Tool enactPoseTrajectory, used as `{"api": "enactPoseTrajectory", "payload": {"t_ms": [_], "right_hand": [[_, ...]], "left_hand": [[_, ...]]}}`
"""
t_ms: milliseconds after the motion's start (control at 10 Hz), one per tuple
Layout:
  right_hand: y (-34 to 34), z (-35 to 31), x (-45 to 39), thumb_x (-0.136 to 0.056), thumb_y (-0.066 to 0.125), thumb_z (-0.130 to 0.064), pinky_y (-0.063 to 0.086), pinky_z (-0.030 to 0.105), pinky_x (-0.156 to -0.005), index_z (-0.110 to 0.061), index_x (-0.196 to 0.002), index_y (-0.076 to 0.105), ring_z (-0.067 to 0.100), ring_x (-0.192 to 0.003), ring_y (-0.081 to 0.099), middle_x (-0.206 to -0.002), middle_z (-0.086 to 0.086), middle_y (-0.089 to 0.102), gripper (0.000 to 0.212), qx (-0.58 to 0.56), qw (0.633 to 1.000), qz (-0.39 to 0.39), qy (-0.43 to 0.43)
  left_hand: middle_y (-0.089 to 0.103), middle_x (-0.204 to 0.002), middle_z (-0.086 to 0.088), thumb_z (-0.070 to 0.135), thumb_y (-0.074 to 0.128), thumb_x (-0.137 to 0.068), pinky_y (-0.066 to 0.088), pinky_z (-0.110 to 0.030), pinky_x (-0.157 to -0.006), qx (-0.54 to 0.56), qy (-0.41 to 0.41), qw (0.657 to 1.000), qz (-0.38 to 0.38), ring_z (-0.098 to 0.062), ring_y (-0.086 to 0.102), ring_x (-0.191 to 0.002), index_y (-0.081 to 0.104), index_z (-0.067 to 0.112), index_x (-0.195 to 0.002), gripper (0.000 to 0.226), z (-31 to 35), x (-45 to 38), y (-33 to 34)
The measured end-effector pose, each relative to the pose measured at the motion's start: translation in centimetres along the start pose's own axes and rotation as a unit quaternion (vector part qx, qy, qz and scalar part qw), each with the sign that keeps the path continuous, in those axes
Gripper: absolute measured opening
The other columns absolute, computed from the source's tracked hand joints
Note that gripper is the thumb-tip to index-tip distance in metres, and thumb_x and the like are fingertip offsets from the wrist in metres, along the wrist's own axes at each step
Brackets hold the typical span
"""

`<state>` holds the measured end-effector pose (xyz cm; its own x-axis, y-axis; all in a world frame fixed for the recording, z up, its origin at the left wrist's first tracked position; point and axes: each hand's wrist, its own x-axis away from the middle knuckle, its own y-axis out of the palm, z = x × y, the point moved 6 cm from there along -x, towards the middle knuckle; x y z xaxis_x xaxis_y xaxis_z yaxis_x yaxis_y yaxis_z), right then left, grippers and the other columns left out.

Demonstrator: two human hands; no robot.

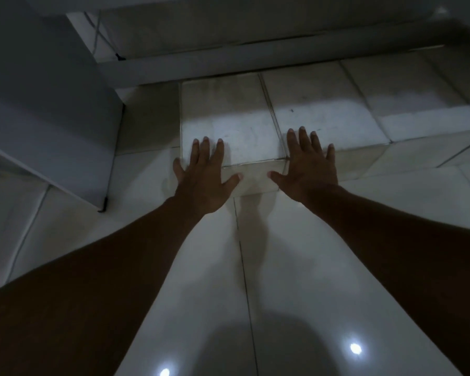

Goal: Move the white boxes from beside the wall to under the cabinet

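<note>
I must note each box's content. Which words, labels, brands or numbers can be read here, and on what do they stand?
No readable text.
Nearest white box, under the left hand and right hand: only faint smudges on top, too dim to read.
Other white boxes and cabinet: no print shows.

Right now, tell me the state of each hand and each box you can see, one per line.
Left hand: open, fingers spread, flat on the leftmost box.
Right hand: open, fingers spread, over the seam between two boxes.
Leftmost box: closed, on the floor, far end under the ledge.
Second box: closed, side against the leftmost box.
Third box: closed, next in the row.
</note>
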<state>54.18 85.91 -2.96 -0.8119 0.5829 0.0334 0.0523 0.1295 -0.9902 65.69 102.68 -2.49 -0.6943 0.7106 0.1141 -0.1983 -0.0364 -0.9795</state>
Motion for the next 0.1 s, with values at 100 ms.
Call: {"api": "enactPoseTrajectory", "payload": {"t_ms": [100], "right_hand": [[-3.06, -1.34, 0.99, -0.098, 0.045, -0.054, 0.006, 0.048, -0.121, -0.02, -0.157, 0.007, 0.027, -0.152, 0.005, -0.165, 0.01, 0.004, 0.078, -0.01, 0.997, 0.067, -0.04]], "left_hand": [[0.009, -0.164, -0.006, 0.057, 0.035, -0.098, 0.009, -0.056, -0.117, -0.007, 0.032, 0.996, 0.088, -0.024, 0.005, -0.151, 0.012, 0.024, -0.156, 0.07, 0.82, 1.32, -3.71]]}}
